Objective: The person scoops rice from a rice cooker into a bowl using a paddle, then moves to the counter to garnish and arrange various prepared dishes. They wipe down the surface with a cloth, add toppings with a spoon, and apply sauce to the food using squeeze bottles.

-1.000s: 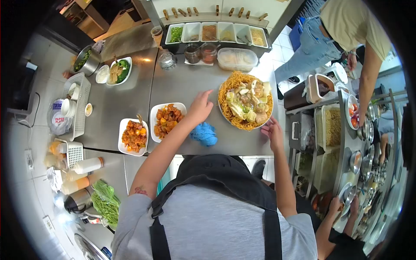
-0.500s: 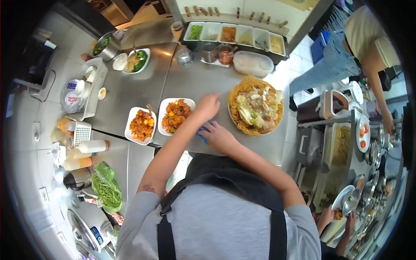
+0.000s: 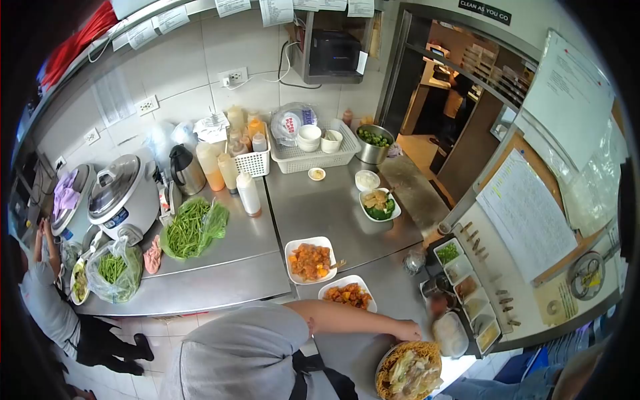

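My left hand (image 3: 405, 329) is at the end of my outstretched arm, just beyond the rim of a round plate of crispy noodles (image 3: 408, 371) topped with cabbage and saucy pieces. Its fingers look curled together, and whatever they may hold is hidden. My right hand is out of the picture. Behind my left forearm stands a white square bowl of orange-glazed chunks (image 3: 349, 295). A similar bowl of glazed chunks (image 3: 311, 261) with a utensil in it sits farther back.
Topping trays (image 3: 463, 287) line the right side beside a lidded plastic tub (image 3: 451, 333). A bowl of greens (image 3: 380, 205) and a steel pot (image 3: 374, 143) stand at the back. Bagged green beans (image 3: 193, 230), a squeeze bottle (image 3: 249, 195) and rice cookers (image 3: 123, 193) are left. Another person (image 3: 50, 300) stands far left.
My view has swung to the left, so the noodle plate now sits at the bottom edge. My right hand, earlier on a blue cloth, has left the view. My left hand is nearer the noodle plate.
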A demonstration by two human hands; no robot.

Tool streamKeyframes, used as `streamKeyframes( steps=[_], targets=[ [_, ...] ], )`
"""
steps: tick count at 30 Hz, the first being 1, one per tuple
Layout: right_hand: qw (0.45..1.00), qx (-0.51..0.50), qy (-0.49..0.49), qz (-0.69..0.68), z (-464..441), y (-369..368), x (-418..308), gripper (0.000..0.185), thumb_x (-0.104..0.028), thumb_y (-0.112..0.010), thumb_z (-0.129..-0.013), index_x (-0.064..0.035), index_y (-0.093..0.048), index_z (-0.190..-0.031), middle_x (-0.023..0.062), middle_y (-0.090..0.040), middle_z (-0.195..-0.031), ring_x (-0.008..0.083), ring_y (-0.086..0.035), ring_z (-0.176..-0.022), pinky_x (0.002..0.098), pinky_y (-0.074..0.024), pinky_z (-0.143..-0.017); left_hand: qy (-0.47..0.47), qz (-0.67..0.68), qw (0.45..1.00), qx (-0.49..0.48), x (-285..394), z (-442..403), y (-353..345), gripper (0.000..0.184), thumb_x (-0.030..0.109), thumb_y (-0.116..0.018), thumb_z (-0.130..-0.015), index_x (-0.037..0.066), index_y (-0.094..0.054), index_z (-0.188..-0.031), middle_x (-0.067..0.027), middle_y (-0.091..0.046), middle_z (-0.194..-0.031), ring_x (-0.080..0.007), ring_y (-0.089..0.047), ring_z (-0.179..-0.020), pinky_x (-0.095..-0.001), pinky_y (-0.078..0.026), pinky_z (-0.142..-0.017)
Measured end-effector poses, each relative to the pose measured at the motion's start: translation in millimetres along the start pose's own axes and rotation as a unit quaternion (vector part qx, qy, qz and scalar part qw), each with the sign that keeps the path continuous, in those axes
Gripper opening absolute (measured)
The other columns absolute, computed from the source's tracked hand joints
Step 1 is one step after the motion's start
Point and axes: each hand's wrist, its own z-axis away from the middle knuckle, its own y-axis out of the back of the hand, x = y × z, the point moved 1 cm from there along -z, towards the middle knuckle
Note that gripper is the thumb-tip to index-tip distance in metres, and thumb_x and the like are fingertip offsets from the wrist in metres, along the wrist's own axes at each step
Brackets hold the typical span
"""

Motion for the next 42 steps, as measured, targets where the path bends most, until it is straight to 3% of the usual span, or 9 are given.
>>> streamKeyframes(
  steps=[1,6,9,13,16,23,26,32,42],
  targets=[
    [0.994,0.022,0.030,-0.102,-15.7,-0.8,-4.2,0.035,-0.021,-0.051,-0.092,-0.0037,-0.062,-0.120,0.0142,-0.065,-0.114,0.0229,-0.062,-0.101,0.0347,-0.0482,-0.085,0.029,0.014,0.999,-0.029,1.8,-6.8,5.9,0.029,0.021,-0.053,-0.087,0.007,-0.067,-0.107,-0.0118,-0.070,-0.090,-0.0243,-0.069,-0.075,-0.0370,-0.055,-0.070],
    [0.957,-0.208,-0.023,-0.201,-75.6,20.6,-98.6,0.043,-0.022,-0.051,-0.091,-0.0060,-0.053,-0.130,0.0179,-0.061,-0.120,0.0240,-0.059,-0.103,0.0348,-0.0468,-0.087,0.123,0.087,0.979,-0.135,24.4,-17.5,29.8,0.026,0.018,-0.058,-0.086,0.011,-0.068,-0.109,-0.0105,-0.070,-0.082,-0.0183,-0.067,-0.056,-0.0317,-0.056,-0.049],
    [0.926,-0.307,-0.035,-0.216,-117.3,0.9,-133.4,0.043,-0.022,-0.051,-0.091,-0.0062,-0.052,-0.131,0.0180,-0.060,-0.120,0.0242,-0.059,-0.104,0.0349,-0.0467,-0.087,0.152,0.118,0.968,-0.164,20.2,-31.2,24.6,0.024,0.017,-0.062,-0.084,0.010,-0.070,-0.105,-0.0101,-0.069,-0.079,-0.0196,-0.068,-0.059,-0.0336,-0.057,-0.049],
    [0.905,-0.360,-0.044,-0.223,-134.7,-13.8,-148.3,0.044,-0.022,-0.051,-0.090,-0.0066,-0.052,-0.132,0.0183,-0.059,-0.121,0.0244,-0.059,-0.104,0.0351,-0.0465,-0.087,0.147,0.000,0.975,-0.166,42.1,-35.6,27.6,0.025,0.019,-0.065,-0.078,0.010,-0.071,-0.101,-0.0096,-0.069,-0.077,-0.0202,-0.068,-0.058,-0.0339,-0.057,-0.049],
    [0.904,-0.359,-0.046,-0.230,-132.4,-16.6,-152.0,0.045,-0.023,-0.051,-0.090,-0.0068,-0.051,-0.132,0.0185,-0.059,-0.122,0.0245,-0.058,-0.104,0.0352,-0.0464,-0.088,0.120,-0.116,0.977,-0.129,67.2,-23.1,36.7,0.028,0.018,-0.066,-0.073,0.010,-0.072,-0.099,-0.0097,-0.070,-0.076,-0.0221,-0.068,-0.060,-0.0365,-0.056,-0.054],
    [0.908,-0.331,-0.033,-0.255,-108.3,-12.2,-162.7,0.046,-0.024,-0.052,-0.090,-0.0074,-0.049,-0.134,0.0189,-0.058,-0.123,0.0249,-0.058,-0.105,0.0355,-0.0461,-0.088,0.070,-0.197,0.977,-0.030,6.4,3.5,32.4,0.032,0.018,-0.064,-0.071,0.008,-0.069,-0.101,-0.0128,-0.069,-0.082,-0.0257,-0.068,-0.065,-0.0400,-0.055,-0.061],
    [0.908,-0.322,-0.027,-0.265,-93.5,-14.6,-170.0,0.047,-0.024,-0.052,-0.090,-0.0077,-0.049,-0.134,0.0191,-0.057,-0.123,0.0250,-0.058,-0.105,0.0357,-0.0459,-0.088,0.209,-0.037,0.977,-0.005,20.1,42.0,63.3,0.038,0.019,-0.061,-0.076,0.007,-0.062,-0.113,-0.0156,-0.068,-0.082,-0.0262,-0.067,-0.059,-0.0366,-0.056,-0.055],
    [0.916,-0.266,-0.003,-0.301,-43.8,-33.8,-181.7,0.048,-0.025,-0.052,-0.090,-0.0082,-0.047,-0.135,0.0194,-0.056,-0.125,0.0253,-0.057,-0.106,0.0359,-0.0457,-0.089,0.227,-0.049,0.970,0.069,23.0,84.8,68.5,0.038,0.015,-0.048,-0.086,0.006,-0.053,-0.123,-0.0161,-0.066,-0.076,-0.0264,-0.064,-0.048,-0.0360,-0.055,-0.047],
    [0.925,-0.177,0.022,-0.335,16.0,-61.7,-185.2,0.051,-0.026,-0.052,-0.090,-0.0091,-0.045,-0.137,0.0200,-0.055,-0.126,0.0258,-0.056,-0.107,0.0364,-0.0452,-0.090,0.300,0.014,0.949,0.100,21.7,100.7,64.8,0.036,0.016,-0.045,-0.090,0.004,-0.048,-0.125,-0.0182,-0.066,-0.077,-0.0286,-0.063,-0.047,-0.0385,-0.055,-0.046]
  ],
)
